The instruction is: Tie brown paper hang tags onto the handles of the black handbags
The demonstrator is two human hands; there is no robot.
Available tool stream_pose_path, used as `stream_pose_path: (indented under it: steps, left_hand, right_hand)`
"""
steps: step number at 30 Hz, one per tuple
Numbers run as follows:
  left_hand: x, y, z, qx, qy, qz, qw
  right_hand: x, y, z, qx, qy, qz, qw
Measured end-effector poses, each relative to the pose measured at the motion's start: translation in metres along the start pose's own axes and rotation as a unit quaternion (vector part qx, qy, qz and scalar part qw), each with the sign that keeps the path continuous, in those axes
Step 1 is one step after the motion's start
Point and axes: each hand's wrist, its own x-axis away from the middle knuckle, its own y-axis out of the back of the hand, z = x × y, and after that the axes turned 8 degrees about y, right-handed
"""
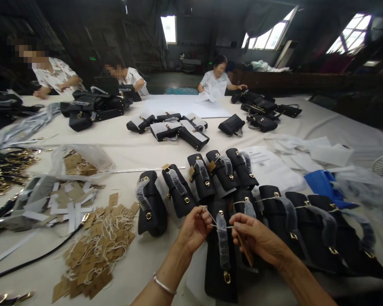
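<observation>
While three other people work at the far end of the table (130, 144), the person has both hands low over a black bag (221, 272) lying right in front of them. Left hand (194, 229) is pinched shut on one end of a thin white string (214, 222) and right hand (254, 237) is closed on the other end, so the string runs between them across the bag's plastic-wrapped handle (222, 238). Looks like a brown paper tag (245, 253) hangs under the right fingers, though it's kinda hard to tell. More black bags (204, 178) sit in rows just beyond and off to the right, and a heap of loose tags (95, 250) lies well apart on the left. Silver bangle (164, 285) on the left wrist.
</observation>
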Motion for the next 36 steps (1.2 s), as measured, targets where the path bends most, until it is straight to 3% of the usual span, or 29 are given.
stream_pose_path:
  steps: [4, 7, 10, 14, 17, 19, 22, 24, 28, 30, 33, 36]
  left_hand:
    - [-0.003, 0.0, 0.004, 0.017, -0.018, -0.003, 1.0]
    - [-0.001, 0.0, 0.007, -0.001, -0.034, -0.003, 0.999]
    - [0.001, 0.003, 0.01, -0.021, -0.048, -0.002, 0.999]
    - [0.007, 0.007, 0.011, -0.033, -0.058, -0.006, 0.998]
    - [0.01, 0.007, 0.01, -0.084, -0.073, -0.021, 0.994]
    - [0.01, 0.006, 0.009, -0.182, -0.089, -0.03, 0.979]
    - [0.008, 0.001, 0.003, -0.365, -0.158, -0.055, 0.916]
    - [0.006, -0.003, -0.002, -0.426, -0.199, -0.074, 0.88]
    - [0.004, -0.01, -0.011, -0.447, -0.215, -0.063, 0.866]
    - [0.002, -0.008, -0.011, -0.438, -0.206, -0.057, 0.874]
    - [-0.006, 0.008, 0.0, -0.393, -0.167, -0.077, 0.901]
    - [-0.016, 0.035, 0.019, -0.326, -0.114, -0.114, 0.932]
  right_hand:
    - [0.0, -0.006, -0.001, -0.128, -0.009, -0.017, 0.992]
    - [-0.005, -0.018, -0.004, -0.145, 0.022, -0.01, 0.989]
    - [-0.013, -0.026, -0.01, -0.073, 0.072, -0.072, 0.992]
    - [-0.018, -0.026, -0.013, 0.144, 0.114, -0.14, 0.973]
    - [-0.015, -0.025, -0.002, 0.347, 0.111, -0.12, 0.924]
    - [-0.014, -0.026, 0.011, 0.481, 0.121, -0.078, 0.865]
    - [-0.019, -0.027, 0.033, 0.617, 0.142, -0.012, 0.774]
    - [-0.026, -0.028, 0.046, 0.648, 0.144, 0.012, 0.748]
    - [-0.035, -0.031, 0.052, 0.662, 0.141, 0.037, 0.735]
    - [-0.034, -0.034, 0.044, 0.662, 0.133, 0.009, 0.737]
    - [-0.027, -0.035, 0.022, 0.635, 0.098, -0.048, 0.765]
    - [-0.02, -0.029, 0.002, 0.567, 0.07, -0.062, 0.819]
